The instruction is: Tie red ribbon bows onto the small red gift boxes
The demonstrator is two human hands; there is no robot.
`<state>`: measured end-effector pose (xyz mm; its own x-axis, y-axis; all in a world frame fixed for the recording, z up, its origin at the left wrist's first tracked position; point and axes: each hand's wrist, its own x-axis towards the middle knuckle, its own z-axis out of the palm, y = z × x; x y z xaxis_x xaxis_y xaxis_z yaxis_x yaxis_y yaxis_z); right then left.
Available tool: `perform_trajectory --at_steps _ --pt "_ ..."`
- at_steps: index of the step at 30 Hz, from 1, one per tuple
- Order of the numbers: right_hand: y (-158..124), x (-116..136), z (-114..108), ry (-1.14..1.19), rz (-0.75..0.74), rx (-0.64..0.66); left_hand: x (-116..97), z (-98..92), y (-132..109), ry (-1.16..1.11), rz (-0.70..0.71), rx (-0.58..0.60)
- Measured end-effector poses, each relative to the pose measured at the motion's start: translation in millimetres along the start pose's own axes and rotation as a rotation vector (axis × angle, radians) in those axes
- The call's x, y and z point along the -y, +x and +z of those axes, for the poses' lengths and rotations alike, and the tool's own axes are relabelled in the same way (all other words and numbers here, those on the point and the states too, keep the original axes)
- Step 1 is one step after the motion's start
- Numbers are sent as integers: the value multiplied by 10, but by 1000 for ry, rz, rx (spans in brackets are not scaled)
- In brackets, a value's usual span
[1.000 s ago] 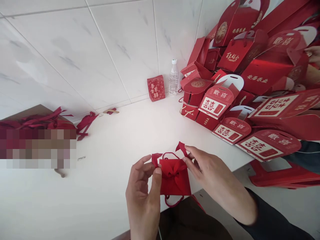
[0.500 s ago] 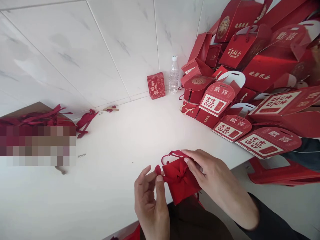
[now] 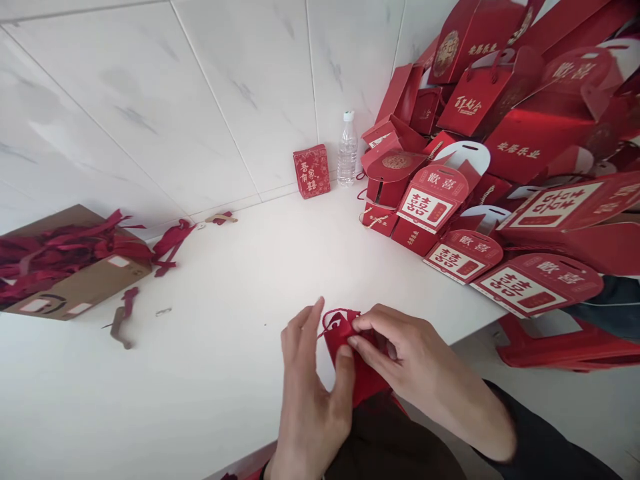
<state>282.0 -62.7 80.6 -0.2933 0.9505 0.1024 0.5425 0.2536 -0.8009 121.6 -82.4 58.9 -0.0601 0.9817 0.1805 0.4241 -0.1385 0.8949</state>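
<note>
A small red gift box or bag (image 3: 369, 385) sits at the table's front edge between my hands, with a thin red cord loop (image 3: 327, 319) at its top. My right hand (image 3: 400, 343) pinches a red ribbon (image 3: 344, 328) between thumb and fingertips, over the top of the box. On the left side of the box is my left hand (image 3: 315, 387), fingers stretched upward and thumb apart, the thumb tip at the ribbon and box face. The fingers cover much of the ribbon, so how it is looped or tied cannot be made out.
Red gift boxes (image 3: 433, 207) are piled at the right. A water bottle (image 3: 347, 150) and a small red box (image 3: 313, 171) stand against the tiled wall. At left are a cardboard box (image 3: 95, 283) of dark red ribbons and a metal-looking tool (image 3: 119, 328). A red stool (image 3: 565, 347) stands below.
My left hand has let go of the ribbon end and spread its fingers. My right hand has shifted left and slightly down, drawing ribbon across the box top.
</note>
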Motion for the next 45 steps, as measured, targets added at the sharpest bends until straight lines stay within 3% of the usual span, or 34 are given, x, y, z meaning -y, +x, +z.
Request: perform_trajectory --at_steps 2,5,9,14,18,22,28,32,40,45 --pt "6 -23 -17 38 17 3 39 5 14 41 47 110" --pt "15 -34 -72 79 61 -6 56 48 43 17 6 122" --pt "-13 -83 -161 73 110 -35 73 75 59 -60 -87 41" --pt "-138 -186 -165 -183 119 -274 83 71 -17 -49 -137 -161" --pt "-199 -128 -105 -133 89 -132 -2 89 -91 11 -169 -263" --pt "-151 -7 -58 -2 6 24 -89 85 -100 -5 -147 -217" --pt "-50 57 -75 93 49 45 -125 101 -139 -84 -128 12" --pt "-24 52 -133 168 112 85 -87 176 -178 -43 -139 79" --pt "-62 -119 -256 -155 80 5 -20 213 -138 -129 -123 -4" --pt "-131 -191 -275 -391 73 19 31 207 -119 -147 -144 47"
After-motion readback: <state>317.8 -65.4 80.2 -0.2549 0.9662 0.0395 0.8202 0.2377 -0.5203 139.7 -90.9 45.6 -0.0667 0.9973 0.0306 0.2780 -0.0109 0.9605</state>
